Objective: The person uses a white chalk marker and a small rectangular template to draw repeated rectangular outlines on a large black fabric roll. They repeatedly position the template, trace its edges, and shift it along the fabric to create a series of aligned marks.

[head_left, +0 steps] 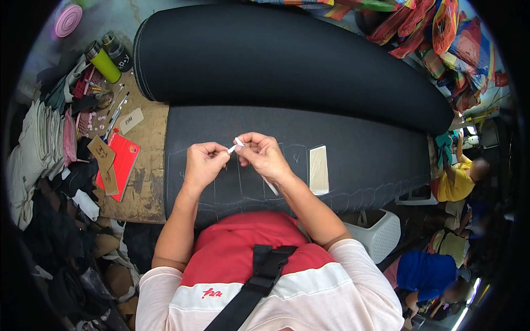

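Observation:
Over the dark cloth (292,124) my two hands meet, fingertips close together. My left hand (203,164) is closed in a pinch on a small white piece (232,149). Thumb and forefinger of my right hand (264,156) pinch a white bit (238,141) right beside it; whether the two are joined, I cannot tell. A slim white strip (270,186) shows below my right wrist, its upper end hidden by the hand. Faint pale outlines are drawn on the cloth. To the right of my right hand lies a cream rectangular template (318,171).
A thick black fabric roll (287,55) lies along the back. On the wooden table (146,187) at left are a red notebook (122,160), brown card pieces (103,157) and a green bottle (103,62). A grey plastic stool (381,234) stands front right; people sit beyond.

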{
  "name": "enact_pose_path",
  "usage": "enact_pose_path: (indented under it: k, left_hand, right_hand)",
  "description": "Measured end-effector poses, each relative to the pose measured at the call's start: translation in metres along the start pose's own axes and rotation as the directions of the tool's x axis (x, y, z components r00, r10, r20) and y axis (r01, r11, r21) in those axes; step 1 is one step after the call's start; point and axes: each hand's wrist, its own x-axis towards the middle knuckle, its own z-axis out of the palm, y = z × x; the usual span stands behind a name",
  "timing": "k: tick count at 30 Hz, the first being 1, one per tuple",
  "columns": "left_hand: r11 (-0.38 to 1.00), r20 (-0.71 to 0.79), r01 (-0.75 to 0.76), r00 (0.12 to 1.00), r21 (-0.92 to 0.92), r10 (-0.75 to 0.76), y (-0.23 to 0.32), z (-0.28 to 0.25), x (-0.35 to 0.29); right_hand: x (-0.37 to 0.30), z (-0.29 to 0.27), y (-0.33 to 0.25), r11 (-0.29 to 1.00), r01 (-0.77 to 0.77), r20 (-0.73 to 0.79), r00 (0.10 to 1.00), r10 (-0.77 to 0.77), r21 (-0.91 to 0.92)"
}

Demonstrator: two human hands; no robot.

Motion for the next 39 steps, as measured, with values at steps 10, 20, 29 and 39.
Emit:
enact_pose_path:
  k: [10,20,29,39]
  left_hand:
    - [0.911,0.034,-0.243,0.969,0.333,0.246,-0.009,-0.002,-0.003]
    - [0.804,0.125,-0.342,0.938,0.486,0.324,-0.020,-0.037,0.003]
    - [0.729,0.037,-0.260,0.951,0.633,0.307,-0.023,-0.128,0.026]
    - [0.406,-0.496,0.337,0.771,0.849,0.399,-0.058,-0.364,0.128]
  right_hand:
    - [0.027,-0.023,0.031,0.921,0.153,-0.007,0.986,-0.166,-0.357]
    - [0.052,-0.066,0.040,0.623,0.275,-0.204,0.784,-0.587,-0.732]
    - [0.062,-0.149,0.020,0.726,0.386,-0.430,0.613,-0.663,-0.569]
    - [0.004,-0.248,0.021,0.117,-0.509,-0.355,0.401,-0.845,-0.853]
